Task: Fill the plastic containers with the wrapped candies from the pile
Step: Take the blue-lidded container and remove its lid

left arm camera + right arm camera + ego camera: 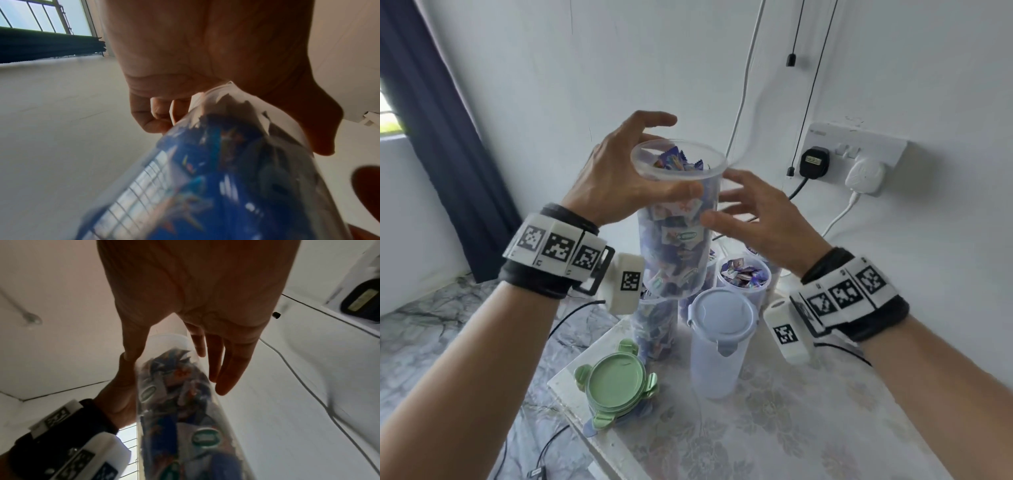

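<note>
Raised container [675,219] between left hand [613,178] and right hand [753,219]; lidded container [719,342] on bench [808,428], stacked lids [616,383] at its left, filled containers [743,277] behind.

A table covered with a pale floral-patterned cloth [774,428] occupied the lower centre of the head view. On it stood a translucent lidded plastic container [717,346], open candy-filled containers [743,277] behind, and stacked green round lids [616,387] at left.

No text I can read: green oval logos on the candy wrappers [686,235] are blurred, wrist bands [558,248] carry only black-white square codes.
</note>
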`<state>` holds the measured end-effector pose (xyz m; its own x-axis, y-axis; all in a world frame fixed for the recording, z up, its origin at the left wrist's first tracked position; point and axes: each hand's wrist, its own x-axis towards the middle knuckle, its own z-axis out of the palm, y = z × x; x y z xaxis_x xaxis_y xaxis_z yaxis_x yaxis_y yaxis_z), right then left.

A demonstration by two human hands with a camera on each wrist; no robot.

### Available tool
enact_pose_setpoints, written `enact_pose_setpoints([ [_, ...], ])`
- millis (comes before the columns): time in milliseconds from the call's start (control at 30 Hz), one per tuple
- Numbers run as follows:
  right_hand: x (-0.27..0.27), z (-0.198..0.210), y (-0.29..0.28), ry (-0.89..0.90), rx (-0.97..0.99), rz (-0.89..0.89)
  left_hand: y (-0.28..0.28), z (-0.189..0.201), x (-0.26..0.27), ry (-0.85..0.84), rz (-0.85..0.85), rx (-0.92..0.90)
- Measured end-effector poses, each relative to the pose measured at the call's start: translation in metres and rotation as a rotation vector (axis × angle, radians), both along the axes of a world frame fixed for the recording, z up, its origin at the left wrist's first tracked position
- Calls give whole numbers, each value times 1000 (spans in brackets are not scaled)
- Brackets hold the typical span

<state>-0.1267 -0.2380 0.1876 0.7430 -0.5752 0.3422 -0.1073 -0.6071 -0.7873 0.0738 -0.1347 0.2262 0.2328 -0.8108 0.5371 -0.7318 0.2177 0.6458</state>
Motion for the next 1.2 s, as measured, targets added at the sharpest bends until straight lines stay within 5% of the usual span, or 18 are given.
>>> enact_pose_setpoints([
  [600, 45, 10, -133, -149, 56, -288, -164, -4, 51, 358, -259, 224],
  [1200, 66, -61, -186, 429, -4, -349, -226, -101, 67, 460, -295, 627],
])
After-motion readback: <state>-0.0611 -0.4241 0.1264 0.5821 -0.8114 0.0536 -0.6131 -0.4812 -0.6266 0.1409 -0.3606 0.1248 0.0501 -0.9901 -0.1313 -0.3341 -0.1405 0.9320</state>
